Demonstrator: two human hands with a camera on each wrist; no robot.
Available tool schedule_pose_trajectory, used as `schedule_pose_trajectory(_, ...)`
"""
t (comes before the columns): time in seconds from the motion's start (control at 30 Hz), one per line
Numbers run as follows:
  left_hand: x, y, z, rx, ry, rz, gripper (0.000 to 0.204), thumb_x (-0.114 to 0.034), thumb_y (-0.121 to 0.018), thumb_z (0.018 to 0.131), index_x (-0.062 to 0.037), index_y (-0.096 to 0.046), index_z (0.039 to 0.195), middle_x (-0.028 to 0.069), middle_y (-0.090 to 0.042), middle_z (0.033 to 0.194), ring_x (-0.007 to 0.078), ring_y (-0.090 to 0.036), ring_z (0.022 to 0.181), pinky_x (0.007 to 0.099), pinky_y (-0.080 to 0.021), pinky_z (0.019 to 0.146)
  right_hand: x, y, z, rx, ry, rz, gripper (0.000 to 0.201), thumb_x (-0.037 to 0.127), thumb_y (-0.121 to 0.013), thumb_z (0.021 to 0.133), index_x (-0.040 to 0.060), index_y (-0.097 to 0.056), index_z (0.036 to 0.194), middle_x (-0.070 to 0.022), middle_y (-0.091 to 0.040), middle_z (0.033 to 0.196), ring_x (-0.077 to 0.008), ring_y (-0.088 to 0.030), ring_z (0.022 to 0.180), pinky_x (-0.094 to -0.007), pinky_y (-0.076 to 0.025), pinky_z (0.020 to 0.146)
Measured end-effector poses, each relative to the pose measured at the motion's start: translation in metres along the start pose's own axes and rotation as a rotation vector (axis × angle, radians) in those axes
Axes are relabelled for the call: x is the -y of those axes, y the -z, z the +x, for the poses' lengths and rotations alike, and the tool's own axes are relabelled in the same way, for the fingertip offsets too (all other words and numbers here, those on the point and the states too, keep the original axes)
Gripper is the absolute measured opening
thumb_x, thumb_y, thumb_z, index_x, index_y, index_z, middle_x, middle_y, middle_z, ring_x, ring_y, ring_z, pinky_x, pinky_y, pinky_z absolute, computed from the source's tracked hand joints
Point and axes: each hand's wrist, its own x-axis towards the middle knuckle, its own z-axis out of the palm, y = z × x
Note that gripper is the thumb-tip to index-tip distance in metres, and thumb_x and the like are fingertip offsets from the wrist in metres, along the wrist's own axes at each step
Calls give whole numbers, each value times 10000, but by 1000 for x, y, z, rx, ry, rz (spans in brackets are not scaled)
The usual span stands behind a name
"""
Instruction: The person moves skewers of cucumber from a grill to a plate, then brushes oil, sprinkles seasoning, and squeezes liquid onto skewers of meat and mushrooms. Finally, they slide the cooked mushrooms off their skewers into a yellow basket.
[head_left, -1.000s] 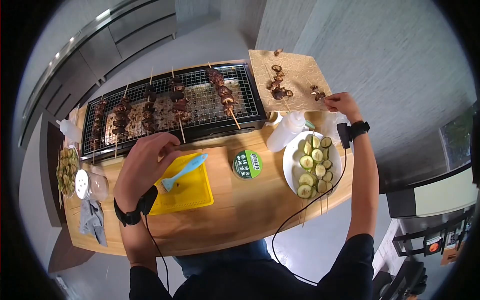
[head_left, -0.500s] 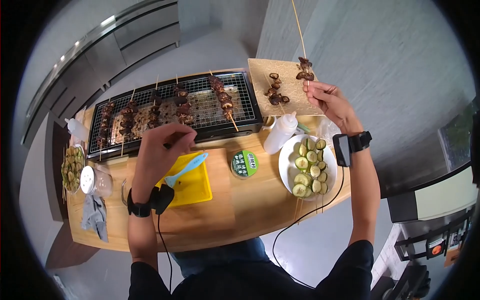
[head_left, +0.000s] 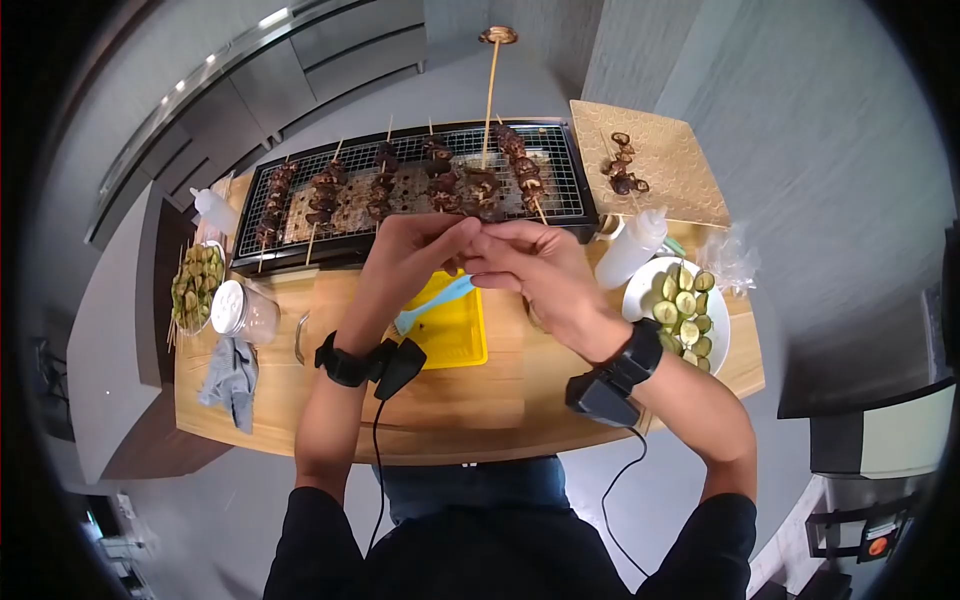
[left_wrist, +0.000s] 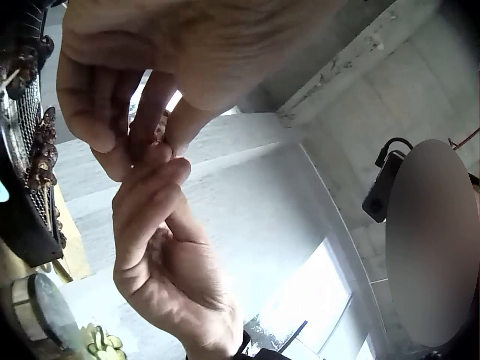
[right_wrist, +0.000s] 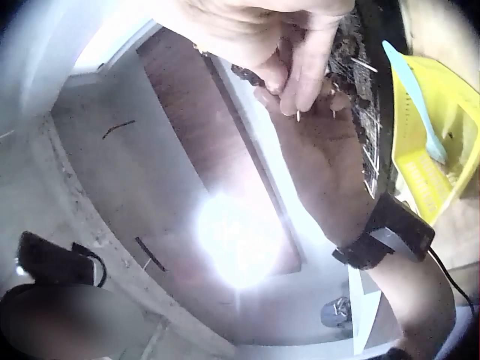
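Both hands meet above the front edge of the grill [head_left: 415, 258]. An upright skewer [head_left: 491, 105] rises from them, with a mushroom slice [head_left: 498, 35] at its top and darker mushroom pieces [head_left: 481, 187] low down. My right hand [head_left: 550, 275] pinches the skewer's lower end. My left hand [head_left: 405, 262] has curled fingers pinching at the same spot, fingertips against the right ones; the exact contact is hidden. The left wrist view has the left hand [left_wrist: 172, 60] above the right hand [left_wrist: 176, 277]. In the right wrist view a pale stick tip [right_wrist: 298, 116] shows below the right fingers.
Several loaded skewers lie across the grill. A patterned board [head_left: 680, 185] with another skewer, a squeeze bottle [head_left: 630, 250] and a plate [head_left: 636, 302] of cucumber skewers stand right. Near the hands is a yellow tray [head_left: 465, 340] with a blue brush [head_left: 435, 302]; a jar [head_left: 250, 312] stands left.
My right hand picked the skewer up from the board and brought it left to meet my left hand. The left hand moved slightly right. A mushroom slice now shows at the skewer's formerly bare top.
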Motion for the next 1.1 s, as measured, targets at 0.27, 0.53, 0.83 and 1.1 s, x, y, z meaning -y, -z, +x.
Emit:
schedule_pose_trajectory(0.27,1,22,-12,-60,58,11,299,-231,-609,959,53,-693,998,70,-685,862,94,-626,735,225,-514,696,-19,-25,12,-52,-8,-71,186,114,-653,923,-33,-676,1033,-105,-702,910,-171,-699,817,-270,-581,727)
schedule_pose_trajectory(0.53,4,41,-12,-12,82,73,333,-278,-619,948,37,-702,1016,29,-687,841,55,-607,751,194,-479,695,-36,-35,16,-86,-17,51,220,137,-616,952,-8,-650,1113,-66,-686,983,-142,-674,882,-283,-566,790)
schedule_pose_trajectory(0.83,5,48,-17,43,13,115,360,-275,-630,934,58,-692,1056,54,-697,875,82,-628,775,208,-492,707,-50,-46,17,-80,-42,135,216,143,-590,969,15,-641,1136,-55,-682,994,-144,-671,899,-274,-556,778)
schedule_pose_trajectory(1.1,3,58,-18,26,69,263,304,-217,-674,866,72,-720,950,67,-697,790,82,-630,752,219,-493,685,-70,-54,13,-77,-35,184,195,141,-584,969,13,-656,1097,-74,-690,963,-146,-668,858,-275,-565,751)
